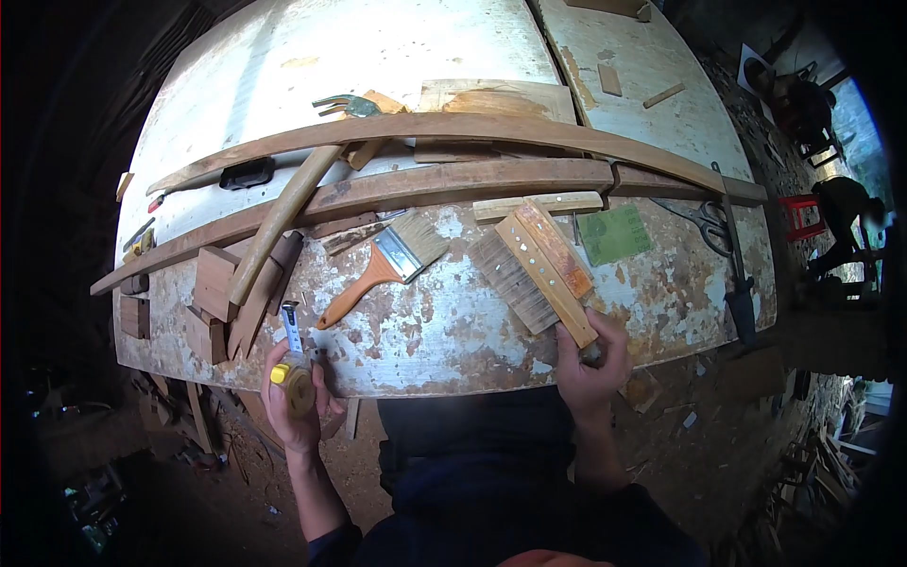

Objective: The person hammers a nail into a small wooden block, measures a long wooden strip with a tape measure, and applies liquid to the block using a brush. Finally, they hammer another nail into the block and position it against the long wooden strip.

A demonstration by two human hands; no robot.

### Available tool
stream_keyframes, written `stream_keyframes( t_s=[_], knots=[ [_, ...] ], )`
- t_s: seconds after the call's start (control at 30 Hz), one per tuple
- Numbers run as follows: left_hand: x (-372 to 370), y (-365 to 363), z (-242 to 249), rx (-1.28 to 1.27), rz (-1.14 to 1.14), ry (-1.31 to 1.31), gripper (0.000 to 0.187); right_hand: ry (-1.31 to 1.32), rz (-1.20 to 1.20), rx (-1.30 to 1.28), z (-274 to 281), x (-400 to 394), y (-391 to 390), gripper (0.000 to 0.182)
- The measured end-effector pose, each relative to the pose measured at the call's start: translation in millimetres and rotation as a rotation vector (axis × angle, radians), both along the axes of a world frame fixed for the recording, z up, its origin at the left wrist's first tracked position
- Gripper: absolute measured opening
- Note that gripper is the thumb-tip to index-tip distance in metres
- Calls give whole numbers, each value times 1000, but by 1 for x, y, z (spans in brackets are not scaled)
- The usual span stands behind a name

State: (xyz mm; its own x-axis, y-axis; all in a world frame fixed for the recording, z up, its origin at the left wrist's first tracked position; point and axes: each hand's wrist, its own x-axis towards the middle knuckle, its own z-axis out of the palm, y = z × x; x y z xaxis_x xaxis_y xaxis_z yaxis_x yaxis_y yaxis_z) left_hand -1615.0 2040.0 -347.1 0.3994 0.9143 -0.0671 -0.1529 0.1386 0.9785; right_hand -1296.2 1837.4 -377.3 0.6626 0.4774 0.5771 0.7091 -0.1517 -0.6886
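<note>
My left hand [288, 420], at the bench's front edge, is closed around a yellow tape measure [299, 389]. A short length of its blade [293, 331] sticks out toward the bench. My right hand [595, 373] grips the near end of a wide wooden-backed brush [543, 269] between thumb and fingers. Its dark bristles point left, over the paint-worn bench top. Between the hands lies a flat paintbrush [359, 288] with an orange wooden handle and pale bristles. Green sandpaper [614, 234] is to the right of the wide brush.
Long wooden strips [453, 181] cross the bench [406, 354]. A hammer [283, 227] rests over them at left, near wooden blocks [217, 283]. Scissors [709, 227] and a long dark-handled tool [739, 302] lie at right. Beyond the bench, a person [841, 222] bends near a red stool [801, 217].
</note>
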Motion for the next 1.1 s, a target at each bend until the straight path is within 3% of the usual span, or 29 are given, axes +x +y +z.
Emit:
stream_keyframes(
  t_s=[0.6,0.8,0.9,1.1],
  knots=[
    [-7,2,1,41,14,61,84,6,-4,-16,1,-1,-1,44],
    [-12,11,5,319,69,378,75,5,-5,-9,5,0,2,43],
    [-22,15,6,384,135,504,63,6,-5,-10,8,-1,3,42],
    [-39,20,15,408,238,583,62,17,-4,-8,9,-1,3,41]
  ],
)
